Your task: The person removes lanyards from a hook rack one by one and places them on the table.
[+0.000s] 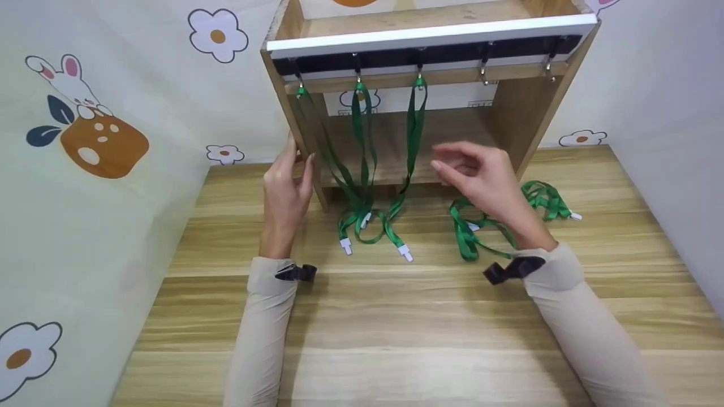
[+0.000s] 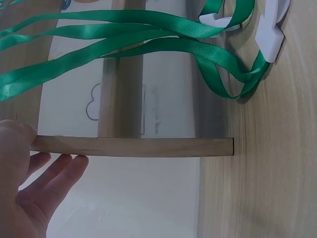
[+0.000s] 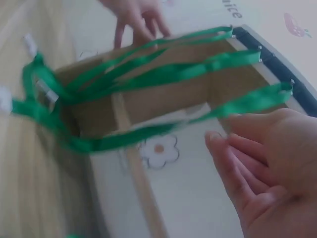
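Note:
A wooden rack (image 1: 432, 35) has a dark strip of metal hooks along its front. Three green lanyards hang from its hooks: a left one (image 1: 337, 162), a middle one (image 1: 356, 127) and a third one (image 1: 414, 130). Their white clips (image 1: 405, 252) lie on the table. My left hand (image 1: 285, 189) grips the rack's left side panel (image 2: 148, 147), thumb on one face and fingers on the other. Beside the third lanyard, my right hand (image 1: 483, 175) is raised before the rack, its fingers loosely bent with nothing between them.
Two more green lanyards, one looped (image 1: 466, 246) and one bunched (image 1: 546, 198), lie on the wooden table (image 1: 396, 328) at the rack's right. Two hooks on the right, including the end hook (image 1: 548, 70), carry nothing. A patterned wall covering (image 1: 169, 215) surrounds the table.

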{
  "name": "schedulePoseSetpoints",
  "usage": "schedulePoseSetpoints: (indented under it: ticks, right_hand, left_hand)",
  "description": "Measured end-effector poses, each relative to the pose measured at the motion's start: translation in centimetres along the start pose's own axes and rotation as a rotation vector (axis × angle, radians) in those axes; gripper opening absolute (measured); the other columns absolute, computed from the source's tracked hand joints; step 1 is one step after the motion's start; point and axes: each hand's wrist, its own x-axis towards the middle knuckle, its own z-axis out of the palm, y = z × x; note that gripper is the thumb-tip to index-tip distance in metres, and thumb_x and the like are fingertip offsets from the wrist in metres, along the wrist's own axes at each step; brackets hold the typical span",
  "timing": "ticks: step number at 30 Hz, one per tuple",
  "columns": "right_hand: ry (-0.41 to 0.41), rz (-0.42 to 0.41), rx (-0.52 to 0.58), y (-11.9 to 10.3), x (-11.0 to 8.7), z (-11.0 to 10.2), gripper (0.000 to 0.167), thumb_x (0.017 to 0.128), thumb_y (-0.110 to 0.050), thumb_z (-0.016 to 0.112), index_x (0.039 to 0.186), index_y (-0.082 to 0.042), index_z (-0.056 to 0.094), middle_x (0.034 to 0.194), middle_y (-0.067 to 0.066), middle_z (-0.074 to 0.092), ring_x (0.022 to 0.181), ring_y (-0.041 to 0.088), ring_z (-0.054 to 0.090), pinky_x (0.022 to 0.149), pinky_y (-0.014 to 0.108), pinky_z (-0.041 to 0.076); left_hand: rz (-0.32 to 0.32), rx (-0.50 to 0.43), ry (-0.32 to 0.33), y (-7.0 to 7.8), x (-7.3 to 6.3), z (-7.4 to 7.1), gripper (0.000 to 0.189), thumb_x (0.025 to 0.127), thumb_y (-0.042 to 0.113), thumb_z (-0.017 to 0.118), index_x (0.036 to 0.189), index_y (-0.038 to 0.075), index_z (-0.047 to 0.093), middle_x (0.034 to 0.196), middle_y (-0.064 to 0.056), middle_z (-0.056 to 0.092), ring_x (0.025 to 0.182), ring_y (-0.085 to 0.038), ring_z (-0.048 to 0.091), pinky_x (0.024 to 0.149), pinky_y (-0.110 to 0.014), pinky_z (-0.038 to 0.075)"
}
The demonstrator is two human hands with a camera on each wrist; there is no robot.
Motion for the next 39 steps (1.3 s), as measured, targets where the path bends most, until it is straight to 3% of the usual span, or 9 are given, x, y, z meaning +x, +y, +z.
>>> schedulePoseSetpoints:
  ticks: [5,9,15,18,23,33,39]
  right_hand:
    - [0.02,0.046,0.073,-1.8,2.4,1.0,0.044,0.102,-0.034,0.079,0.14,-0.013,0.072,0.112,0.011,0.082,0.091,0.024,0.08,0.074,0.027,0.067]
    - [-0.015,0.087,0.083,-2.6,3.7,1.6,0.045,0.102,-0.033,0.078,0.14,-0.01,0.072,0.107,0.012,0.082,0.09,0.028,0.079,0.078,0.03,0.068]
    - [-0.025,0.034,0.06,-3.1,4.4,2.1,0.025,0.102,-0.031,0.079,0.114,-0.01,0.083,0.098,0.01,0.083,0.088,0.03,0.081,0.077,0.028,0.067]
    - [0.0,-0.031,0.068,-3.8,4.2,2.0,0.021,0.102,-0.032,0.079,0.106,-0.011,0.084,0.095,0.007,0.083,0.087,0.03,0.08,0.075,0.025,0.065]
    - [0.017,-0.103,0.152,-4.8,3.0,0.9,0.018,0.101,-0.023,0.08,0.108,-0.007,0.083,0.098,0.011,0.082,0.084,0.022,0.079,0.078,0.023,0.066]
    - [0.141,-0.25,-0.061,-4.4,-0.2,-1.3,0.017,0.099,-0.008,0.078,0.113,-0.016,0.086,0.094,0.0,0.082,0.07,0.009,0.066,0.064,0.014,0.055]
    - [0.207,-0.257,-0.01,-4.7,-1.4,-3.1,0.021,0.097,0.003,0.076,0.113,-0.006,0.084,0.096,-0.002,0.081,0.073,0.007,0.07,0.066,0.014,0.057]
  left_hand:
    - [-0.003,0.006,-0.008,0.0,0.0,-0.1,0.059,0.111,0.029,0.063,0.164,0.006,0.047,0.136,-0.016,0.075,0.115,-0.025,0.077,0.101,-0.038,0.065]
    - [-0.006,-0.013,-0.01,-0.1,0.1,-0.1,0.059,0.111,0.029,0.063,0.164,0.009,0.047,0.141,-0.014,0.074,0.116,-0.025,0.077,0.101,-0.039,0.065]
    - [0.011,-0.018,-0.001,-0.2,0.0,0.0,0.057,0.111,0.028,0.063,0.162,0.006,0.049,0.14,-0.016,0.074,0.115,-0.027,0.077,0.101,-0.042,0.065]
    - [0.009,-0.008,-0.009,-0.1,0.0,-0.1,0.057,0.112,0.027,0.063,0.163,0.006,0.049,0.141,-0.016,0.073,0.116,-0.025,0.076,0.101,-0.039,0.065]
    - [0.003,-0.009,-0.006,-0.2,0.0,-0.1,0.058,0.111,0.028,0.063,0.163,0.006,0.047,0.14,-0.015,0.074,0.114,-0.025,0.077,0.101,-0.037,0.065]
    - [0.01,0.011,-0.005,-0.3,-0.1,-0.1,0.058,0.112,0.027,0.062,0.163,0.004,0.047,0.138,-0.017,0.074,0.115,-0.025,0.077,0.102,-0.036,0.065]
    - [-0.018,-0.001,-0.021,-0.1,0.0,-0.2,0.059,0.112,0.029,0.061,0.165,0.008,0.044,0.144,-0.015,0.072,0.119,-0.024,0.076,0.103,-0.035,0.064]
